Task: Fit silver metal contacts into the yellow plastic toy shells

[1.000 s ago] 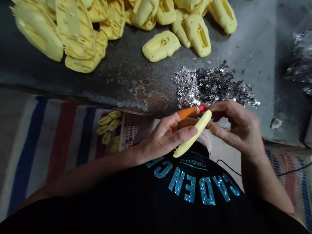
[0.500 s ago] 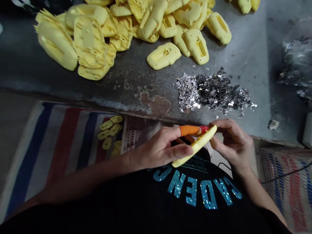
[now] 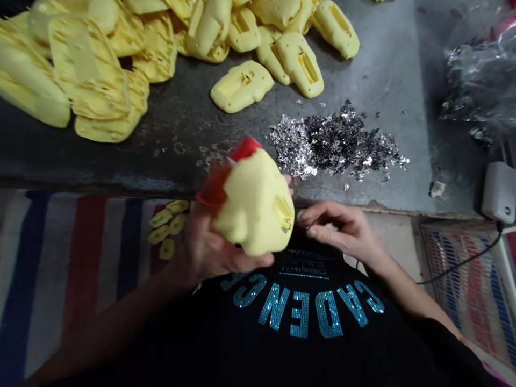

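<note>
A yellow plastic shell (image 3: pixel 252 207) is gripped in my left hand (image 3: pixel 212 244), its outer face turned up toward me. My thumb lies along the near edge, and orange and red covers on my fingers show at the far side, blurred. In the shell's small slot a metal clip (image 3: pixel 286 224) shows. Just right of the shell and apart from it, my right hand (image 3: pixel 342 228) has its thumb and fingertips pinched together; whatever they hold is too small to make out. Beyond my hands, a heap of small shiny metal pieces (image 3: pixel 334 141) lies on the dark worktable (image 3: pixel 382 80).
Many more yellow shells (image 3: pixel 242 86) are piled at the back left. A clear plastic bag of metal pieces (image 3: pixel 470 80) sits at the right, near a white box with a cable (image 3: pixel 500 191). Below the table edge are yellow parts (image 3: pixel 166 248) on striped cloth and a crate (image 3: pixel 455 258).
My left hand has lifted the shell up and left, turning its outer face toward me. My right hand has come off the shell's end and moved left and slightly down. The view has shifted right.
</note>
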Demonstrator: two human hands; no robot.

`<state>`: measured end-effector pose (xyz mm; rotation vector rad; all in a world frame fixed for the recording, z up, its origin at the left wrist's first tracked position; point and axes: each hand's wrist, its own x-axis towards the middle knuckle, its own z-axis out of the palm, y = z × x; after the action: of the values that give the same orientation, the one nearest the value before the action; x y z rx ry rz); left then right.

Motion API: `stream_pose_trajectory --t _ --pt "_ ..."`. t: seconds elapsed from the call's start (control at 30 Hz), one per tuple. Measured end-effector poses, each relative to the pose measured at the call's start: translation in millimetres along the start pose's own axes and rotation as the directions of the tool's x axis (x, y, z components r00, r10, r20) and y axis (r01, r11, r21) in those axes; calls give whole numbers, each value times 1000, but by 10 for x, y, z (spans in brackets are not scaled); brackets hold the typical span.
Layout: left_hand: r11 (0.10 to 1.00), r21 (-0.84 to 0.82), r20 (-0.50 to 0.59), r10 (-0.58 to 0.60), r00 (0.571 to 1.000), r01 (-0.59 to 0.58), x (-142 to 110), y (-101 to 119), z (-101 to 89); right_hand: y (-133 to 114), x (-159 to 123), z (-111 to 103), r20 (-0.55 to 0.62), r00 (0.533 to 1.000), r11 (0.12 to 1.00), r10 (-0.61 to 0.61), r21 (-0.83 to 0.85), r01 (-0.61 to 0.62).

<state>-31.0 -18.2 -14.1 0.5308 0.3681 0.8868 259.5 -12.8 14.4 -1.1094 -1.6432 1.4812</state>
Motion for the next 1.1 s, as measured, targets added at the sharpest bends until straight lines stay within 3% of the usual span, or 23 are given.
stream_pose_trajectory --t 0.07,0.13,0.23,0.37,0.47,0.67,0.73,0.83,0.93,1.1 --pt "971 -61 -64 228 972 -232 71 -43 34 4 -90 -305 -236 952 891 -193 -450 69" --pt "935 -85 -90 337 937 -345 167 -88 102 68 -158 -578 -322 898 722 -298 -692 -8" --pt "963 72 -106 266 958 -259 290 -130 215 215 -167 -803 -284 903 597 -323 -802 -39" --pt "945 265 -264 260 929 -190 357 -155 304 340 -54 -797 -247 918 555 -311 -831 -36" --pt "944 269 -291 267 919 -190 375 -184 329 361 2 -753 -251 923 566 -291 -823 -45" --pt "971 193 -277 195 941 -144 419 -220 385 342 -74 -735 -244 922 653 -299 -757 11" --pt "990 116 -253 110 961 -83 434 -225 415 273 -104 -698 -267 906 747 -330 -660 78" --pt "998 -13 -163 -67 984 66 452 -252 438 73 -87 -606 -302 893 907 -334 -361 217" --pt "985 -96 -113 -151 982 141 452 -302 422 -159 24 -501 -226 928 954 -296 -129 272" --pt "984 -67 -80 -171 982 165 418 -351 380 -369 263 -397 -27 985 985 -170 4 170"
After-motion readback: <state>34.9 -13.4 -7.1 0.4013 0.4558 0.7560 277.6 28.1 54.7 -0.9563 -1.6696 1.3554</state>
